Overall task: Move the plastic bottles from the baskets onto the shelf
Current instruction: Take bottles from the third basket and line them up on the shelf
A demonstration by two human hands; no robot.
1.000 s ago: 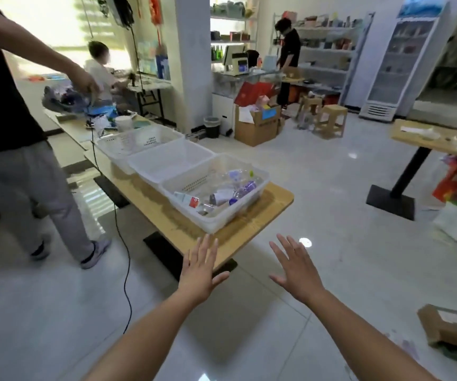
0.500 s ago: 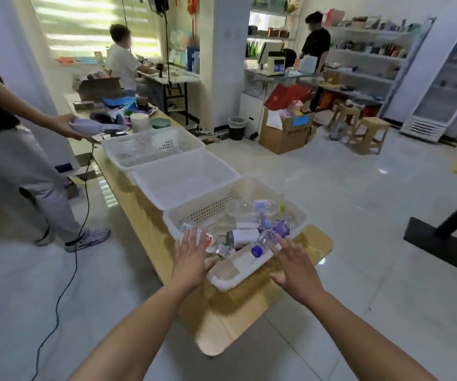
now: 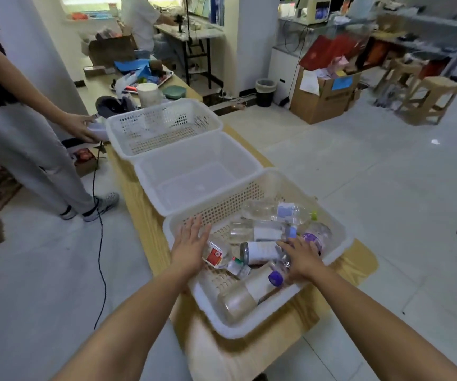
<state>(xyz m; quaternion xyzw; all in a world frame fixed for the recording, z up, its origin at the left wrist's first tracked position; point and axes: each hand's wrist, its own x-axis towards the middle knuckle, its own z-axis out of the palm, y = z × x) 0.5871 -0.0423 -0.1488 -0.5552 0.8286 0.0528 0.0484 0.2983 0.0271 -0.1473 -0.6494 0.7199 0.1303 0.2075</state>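
wooden table (image 3: 249, 358), nearest basket (image 3: 249, 329) | purple-capped bottle (image 3: 249, 292) lies 8-to-2 o'clock, cap beside right hand (image 3: 303, 259) | left hand (image 3: 190, 243) farther | both spread, empty

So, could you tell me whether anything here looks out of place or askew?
Nothing looks spilled or broken. The plastic bottles lie jumbled on their sides, crossing one another, in the nearest basket. A black cable trails loose across the floor beside the table.
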